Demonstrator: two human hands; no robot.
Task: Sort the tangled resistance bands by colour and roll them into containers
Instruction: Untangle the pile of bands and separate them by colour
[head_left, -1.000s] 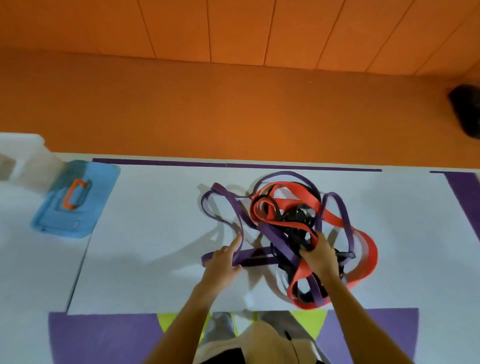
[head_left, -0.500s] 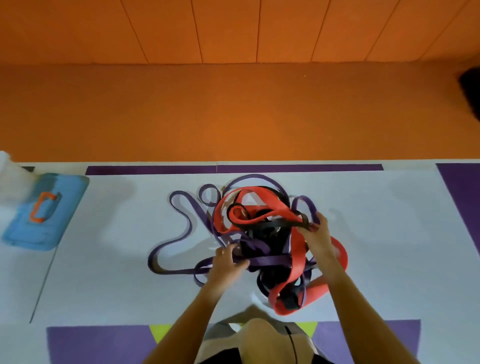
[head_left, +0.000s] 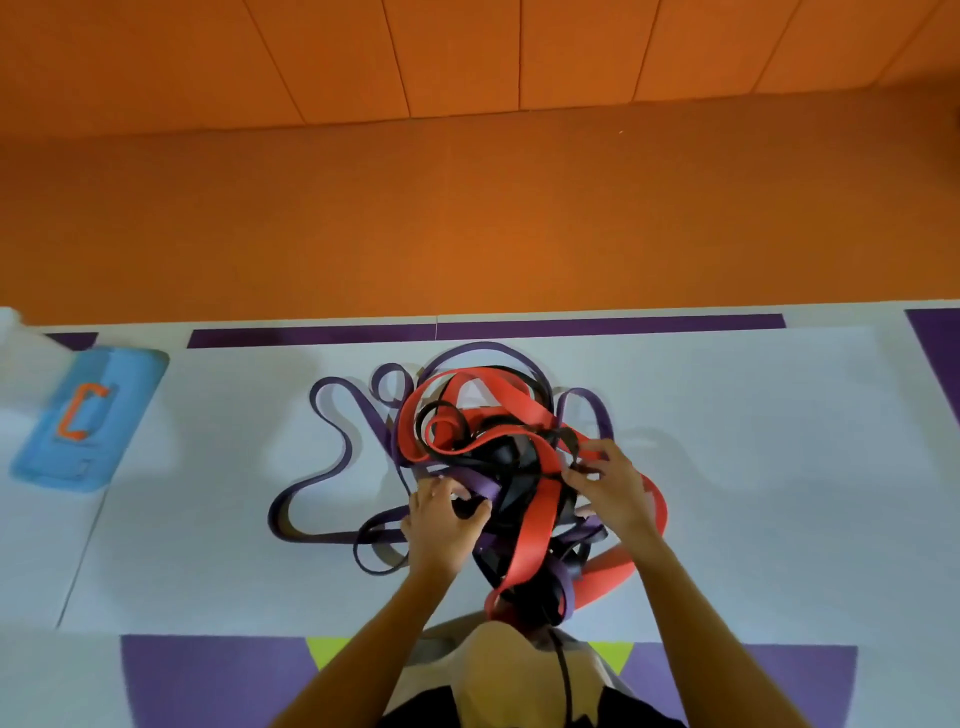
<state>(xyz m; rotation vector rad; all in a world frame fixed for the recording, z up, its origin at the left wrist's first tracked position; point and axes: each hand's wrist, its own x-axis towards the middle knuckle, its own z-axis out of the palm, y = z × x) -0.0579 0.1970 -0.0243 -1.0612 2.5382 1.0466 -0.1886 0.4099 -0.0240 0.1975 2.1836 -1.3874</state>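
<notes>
**Both hands in the band tangle, each closed on a strand**

The resistance bands lie in one knotted heap on the white mat (head_left: 779, 467), at its middle and reaching the near edge in front of the person. Red band (head_left: 535, 525), purple band (head_left: 480, 486) and black band (head_left: 504, 457) are wound through each other. The red one crosses the top of the pile in wide flat loops, and the black one is bunched at the centre. One long purple loop trails out to the left and lies flat on the mat, away from the heap.

The left hand (head_left: 441, 519) sits on the near-left side of the pile. Its fingers (head_left: 434, 488) are curled and the thumb is tucked in toward them, closed round the purple strand that runs across just there.

The right hand (head_left: 613, 486) is on the right side of the pile, palm down. Its thumb and forefinger come together in a narrow pinch on a black strand where it crosses the red band. The other fingers (head_left: 597, 448) are spread above, over the bands. Which strands those spread fingers touch cannot be told.

Well to the left, apart from the bands, a blue case (head_left: 104, 441) with an orange handle (head_left: 78, 410) lies flat at the far-left edge of the mat. An orange wall (head_left: 467, 208) rises beyond the far edge.
</notes>
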